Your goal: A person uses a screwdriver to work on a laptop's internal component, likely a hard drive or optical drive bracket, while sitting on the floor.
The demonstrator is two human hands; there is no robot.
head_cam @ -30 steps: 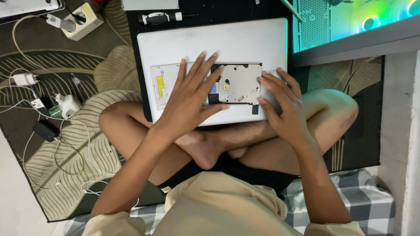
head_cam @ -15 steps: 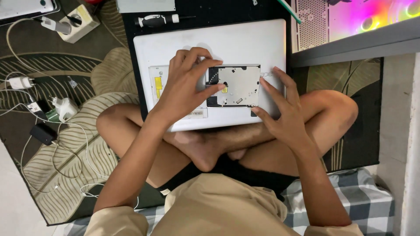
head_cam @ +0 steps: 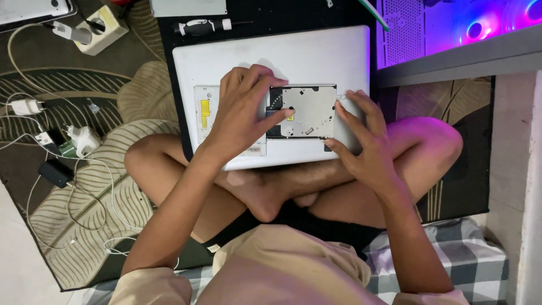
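1. A person is sitting cross-legged on the floor with a white, flat laptop turned upside down (head_cam: 293,56) resting on the knees.
2. The left hand (head_cam: 243,110) is lying on a square, silver metal drive (head_cam: 307,110) that is sitting in an open bay in the laptop's underside. Its fingers are curling over the drive's left edge, and the thumb is pressing on the metal top.
3. The right hand (head_cam: 361,141) is resting at the drive's right edge. Its grip is open, with the fingers spread apart and touching the white shell just beside the drive.
4. I cannot tell if the left hand's grip is really clamped on the drive or only pressing it.
5. To do this well, I think the drive should be kept flat and moved slowly, while the right hand is holding the laptop still.
6. A black mat (head_cam: 271,17) is lying under the laptop, on a dark rug with pale leaf shapes (head_cam: 73,169).
7. A black-and-white screwdriver (head_cam: 206,25) is lying just above the laptop.
8. White chargers and thin wires (head_cam: 51,141) are lying on the rug at the left.
9. A computer case with glowing purple fans (head_cam: 457,25) is standing at the top right.
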